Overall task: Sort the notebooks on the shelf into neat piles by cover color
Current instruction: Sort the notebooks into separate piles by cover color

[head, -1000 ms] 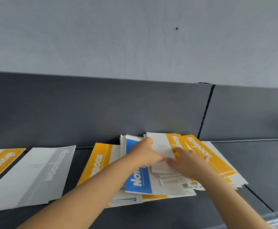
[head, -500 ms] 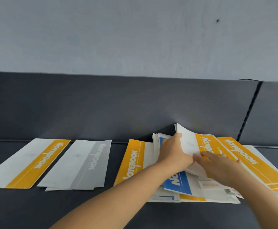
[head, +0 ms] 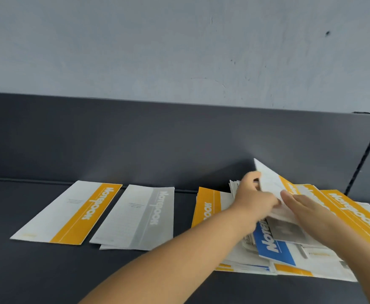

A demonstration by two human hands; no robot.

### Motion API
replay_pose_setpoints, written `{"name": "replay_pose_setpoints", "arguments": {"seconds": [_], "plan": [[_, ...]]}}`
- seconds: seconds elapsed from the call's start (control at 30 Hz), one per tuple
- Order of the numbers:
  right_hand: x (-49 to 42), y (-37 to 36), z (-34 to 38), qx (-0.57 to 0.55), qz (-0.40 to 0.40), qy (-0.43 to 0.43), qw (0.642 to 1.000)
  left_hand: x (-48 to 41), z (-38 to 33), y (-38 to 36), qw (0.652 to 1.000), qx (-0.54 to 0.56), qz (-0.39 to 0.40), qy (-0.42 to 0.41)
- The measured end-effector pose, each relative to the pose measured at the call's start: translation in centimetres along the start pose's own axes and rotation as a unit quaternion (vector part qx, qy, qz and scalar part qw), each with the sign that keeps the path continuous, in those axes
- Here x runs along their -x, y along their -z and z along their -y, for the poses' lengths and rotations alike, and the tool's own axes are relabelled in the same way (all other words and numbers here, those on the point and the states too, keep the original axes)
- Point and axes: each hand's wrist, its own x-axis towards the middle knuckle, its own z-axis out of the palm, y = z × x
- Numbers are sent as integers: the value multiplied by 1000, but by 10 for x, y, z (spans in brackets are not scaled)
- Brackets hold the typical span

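**Orange-banded notebook tipping up out of the heap**

On the dark shelf (head: 48,270), an orange notebook (head: 69,212) and a grey pile (head: 136,217) are lying flat at the left, just beside each other. A mixed heap (head: 241,257) is sprawling at the right, with a blue notebook (head: 274,249) showing near its front. The left hand (head: 254,196) is reaching over the heap, its fingers (head: 251,177) curling round the far edge of the lifted notebook (head: 269,183). The right hand (head: 307,209) is lying flat at that notebook's near edge, its fingers straight and released.
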Motion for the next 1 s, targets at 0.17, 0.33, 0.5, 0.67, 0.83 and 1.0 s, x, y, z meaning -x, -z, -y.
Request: {"name": "replay_pose_setpoints", "arguments": {"seconds": [0.17,0.33,0.5,0.67,0.83,1.0], "plan": [[11,-17,54,-136,-50,84,986,15,-28,77,998,44,-26,-35],[25,-64,138,-96,-50,166,980,47,-42,187,996,-54,-75,-14],[47,-137,219,-75,47,235,968,86,-35,289,963,-215,-163,21],[71,-209,276,-47,124,277,952,117,-15,367,883,-430,-181,56],[81,-255,289,112,163,319,927,128,24,403,734,-636,-117,208],[73,-229,281,121,71,346,928,120,18,388,694,-692,-126,155]]}}
